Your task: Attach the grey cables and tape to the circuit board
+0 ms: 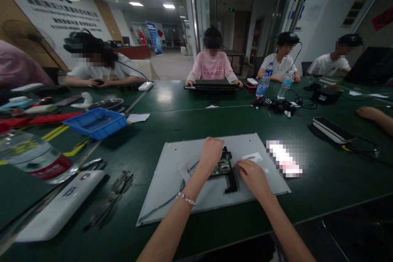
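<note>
In front of me lies a light grey flat panel (172, 172). On its middle sits a green circuit board (224, 166) with a black plastic bracket (232, 184) around it. My left hand (211, 151) is closed at the board's upper left, its fingertips hidden behind the hand. Just right of the board, my right hand (253, 176) has its fingers bent together by the bracket's edge; anything between them is too small to make out. A thin grey cable (168, 204) runs from the board's left side to the panel's lower left corner. A white label (253, 157) lies above my right hand.
A pixelated bright phone-like slab (284, 159) lies right of the panel. Left are a blue tray (96, 125), a large water bottle (46, 157), a white power bank (64, 204) and glasses (115, 196). Two bottles (264, 82) stand farther back. Several people sit around the green table (172, 120).
</note>
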`<state>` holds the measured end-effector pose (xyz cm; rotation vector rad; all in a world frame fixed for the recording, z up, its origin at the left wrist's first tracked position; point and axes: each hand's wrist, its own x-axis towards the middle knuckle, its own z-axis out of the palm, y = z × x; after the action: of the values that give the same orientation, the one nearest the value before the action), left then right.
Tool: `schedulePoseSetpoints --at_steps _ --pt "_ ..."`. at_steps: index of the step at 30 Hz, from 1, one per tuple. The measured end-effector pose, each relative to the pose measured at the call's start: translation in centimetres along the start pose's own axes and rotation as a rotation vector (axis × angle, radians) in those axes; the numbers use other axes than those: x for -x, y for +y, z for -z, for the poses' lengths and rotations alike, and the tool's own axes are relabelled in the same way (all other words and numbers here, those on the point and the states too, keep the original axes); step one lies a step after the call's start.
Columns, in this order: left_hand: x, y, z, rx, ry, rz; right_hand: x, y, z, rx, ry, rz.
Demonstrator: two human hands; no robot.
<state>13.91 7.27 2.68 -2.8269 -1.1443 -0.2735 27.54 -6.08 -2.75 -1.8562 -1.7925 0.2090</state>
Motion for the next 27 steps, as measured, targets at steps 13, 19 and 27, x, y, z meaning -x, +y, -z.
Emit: schedulePoseSetpoints --at_steps 13,19,27 --pt "0.1 -1.5 0.7 -0.002 0.032 0.027 0.6 1.2 -0.1 -0.087 0.111 -0.061" --pt "1.4 -3.8 0.3 -0.016 0.020 0.052 0.7 1.6 -0.4 -0.105 0.151 -0.081" --pt "0.6 -1.6 -2.2 -0.015 -0.023 -0.014 0.7 1.9 -0.7 -0.111 0.166 -0.044"
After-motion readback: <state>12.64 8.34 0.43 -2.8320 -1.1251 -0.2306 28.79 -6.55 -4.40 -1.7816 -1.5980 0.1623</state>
